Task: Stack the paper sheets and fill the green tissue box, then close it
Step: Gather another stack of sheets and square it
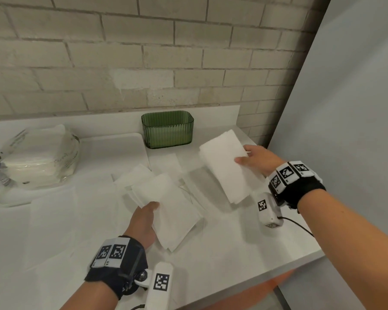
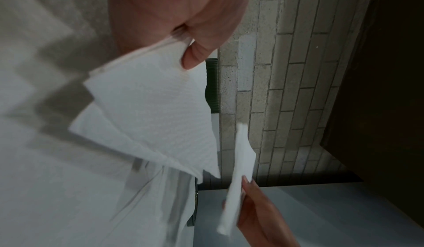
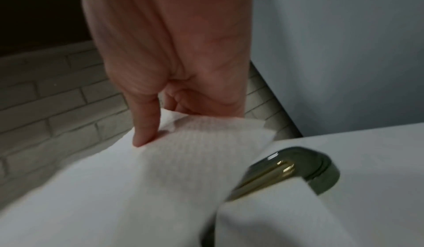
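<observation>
The green ribbed tissue box (image 1: 166, 129) stands open and lidless by the brick wall; only an edge of the box (image 2: 212, 85) shows in the left wrist view. My left hand (image 1: 150, 211) pinches a fanned bunch of white paper sheets (image 1: 168, 204) by its near end, thumb on top (image 2: 195, 58). My right hand (image 1: 244, 157) grips a second, neater stack of sheets (image 1: 226, 164) lifted off the counter, right of the box, thumb pressing on it (image 3: 146, 129). More loose sheets (image 1: 166, 163) lie flat between the hands. A dark green and gold lid (image 3: 298, 167) lies partly under paper.
A plastic-wrapped pack of white paper (image 1: 38, 157) sits at the left beside a shallow basin (image 1: 112, 148). The white counter (image 1: 233, 253) ends at a front edge near my right forearm. A grey panel (image 1: 345, 108) rises at the right, close to my right hand.
</observation>
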A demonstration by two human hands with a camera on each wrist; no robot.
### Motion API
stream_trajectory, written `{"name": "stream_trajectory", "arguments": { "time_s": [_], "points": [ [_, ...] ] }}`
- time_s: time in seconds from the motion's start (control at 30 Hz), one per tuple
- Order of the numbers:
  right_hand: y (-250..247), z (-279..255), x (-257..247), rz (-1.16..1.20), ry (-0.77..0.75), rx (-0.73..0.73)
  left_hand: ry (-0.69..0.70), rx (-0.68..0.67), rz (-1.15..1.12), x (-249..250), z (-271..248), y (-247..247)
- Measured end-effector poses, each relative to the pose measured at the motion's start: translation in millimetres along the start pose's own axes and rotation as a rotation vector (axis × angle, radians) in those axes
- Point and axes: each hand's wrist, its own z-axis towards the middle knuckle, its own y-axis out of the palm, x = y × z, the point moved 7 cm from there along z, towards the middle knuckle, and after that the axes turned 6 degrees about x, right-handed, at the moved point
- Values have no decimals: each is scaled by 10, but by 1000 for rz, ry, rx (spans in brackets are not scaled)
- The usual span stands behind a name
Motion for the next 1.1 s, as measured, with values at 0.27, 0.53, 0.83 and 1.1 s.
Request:
{"name": "stream_trajectory", "arguments": {
  "time_s": [0.27, 0.53, 0.83, 1.1],
  "points": [
    [983, 215, 237, -592, -8, -80, 14, 55, -28, 51, 47, -87],
    [1057, 265, 341, -627, 104, 63, 24, 63, 4, 40, 126, -153],
    [700, 178, 1, -428, 4, 75, -9, 79, 49, 9, 102, -145],
    [591, -116, -600, 342, -71, 30, 32, -30, -79, 252, -123, 222]
  ]
}}
